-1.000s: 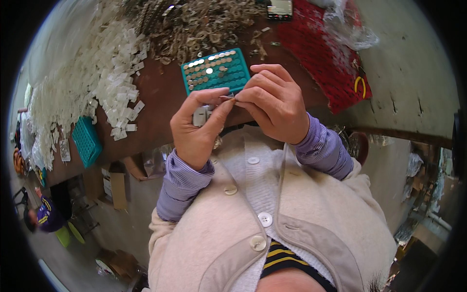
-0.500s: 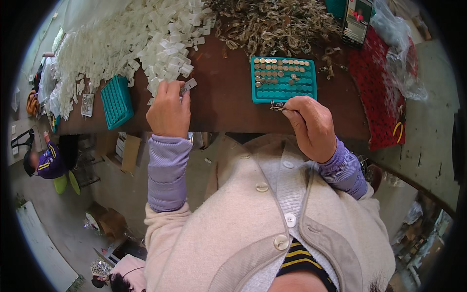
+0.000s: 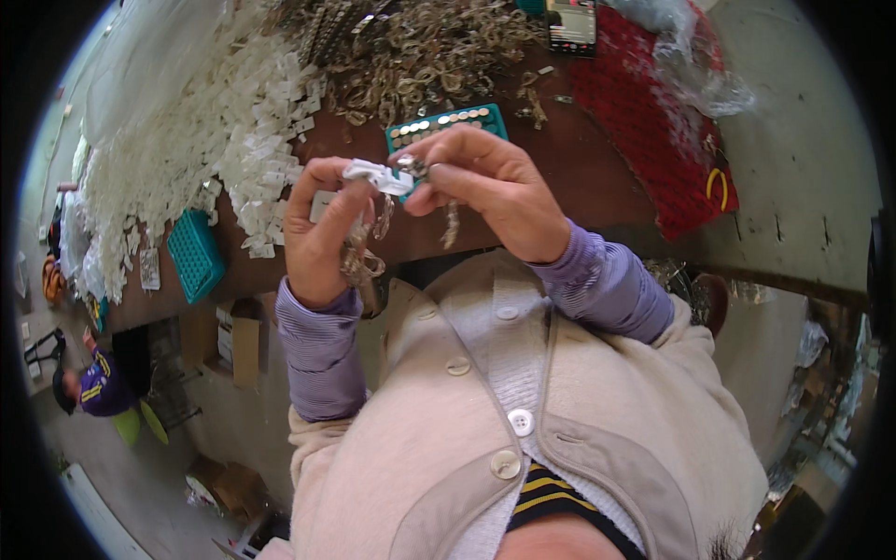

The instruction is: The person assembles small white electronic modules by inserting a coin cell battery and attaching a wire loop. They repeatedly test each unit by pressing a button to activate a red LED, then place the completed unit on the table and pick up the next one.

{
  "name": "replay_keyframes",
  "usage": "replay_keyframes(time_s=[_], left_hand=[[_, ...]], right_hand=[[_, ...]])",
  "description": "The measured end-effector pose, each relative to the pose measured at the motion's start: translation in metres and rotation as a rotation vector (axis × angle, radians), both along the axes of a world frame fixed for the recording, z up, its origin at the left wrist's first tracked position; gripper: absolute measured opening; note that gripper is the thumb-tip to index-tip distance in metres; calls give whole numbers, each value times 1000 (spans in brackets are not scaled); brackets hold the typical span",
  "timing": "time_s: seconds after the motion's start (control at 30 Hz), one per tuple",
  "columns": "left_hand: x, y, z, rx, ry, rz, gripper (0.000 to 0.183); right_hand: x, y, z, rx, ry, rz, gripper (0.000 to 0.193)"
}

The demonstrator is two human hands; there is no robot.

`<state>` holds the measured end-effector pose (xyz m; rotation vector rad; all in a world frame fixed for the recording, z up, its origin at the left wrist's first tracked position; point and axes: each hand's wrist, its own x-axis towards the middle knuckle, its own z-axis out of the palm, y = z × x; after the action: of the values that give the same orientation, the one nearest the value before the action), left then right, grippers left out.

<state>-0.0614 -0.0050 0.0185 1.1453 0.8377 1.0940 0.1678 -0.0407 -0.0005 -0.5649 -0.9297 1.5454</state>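
Note:
My left hand (image 3: 322, 229) pinches a white plastic casing (image 3: 378, 177) between thumb and fingers. A looped bundle of thin clear-brown wire (image 3: 359, 259) hangs beneath that hand. Close against the casing's right end, my right hand (image 3: 499, 187) grips a small silvery part (image 3: 411, 168) in its fingertips, and a short twist of wire (image 3: 452, 226) dangles below. Whether casing and part touch is hard to tell. Behind my right hand lies a teal tray (image 3: 498, 121) with rows of round, shiny button cells, partly hidden by the hand.
A heap of whitish plastic casings (image 3: 205, 140) covers the table's left, with an upturned-looking teal tray (image 3: 196, 257) beside it. Tangled wire bundles (image 3: 420, 56) lie at the back. A phone (image 3: 571, 28) and red cloth (image 3: 653, 131) are at the right. Another person (image 3: 101, 383) sits far left.
Both hands have come together in front of the tray. The left hand now holds a white casing, and the right has moved left with its small part. The view has shifted.

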Motion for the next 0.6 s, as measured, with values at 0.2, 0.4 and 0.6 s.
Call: replay_keyframes(time_s=[0.2,0.4,0.6], left_hand=[[29,-21,-12,166,55,131,26],[21,-26,-26,170,115,254,28],[11,-25,-23,427,292,158,29]], right_hand=[[-17,-6,0,66,-184,-177,3],[-41,-12,2,152,-264,-333,3],[-22,-19,14,140,-641,-214,3]])
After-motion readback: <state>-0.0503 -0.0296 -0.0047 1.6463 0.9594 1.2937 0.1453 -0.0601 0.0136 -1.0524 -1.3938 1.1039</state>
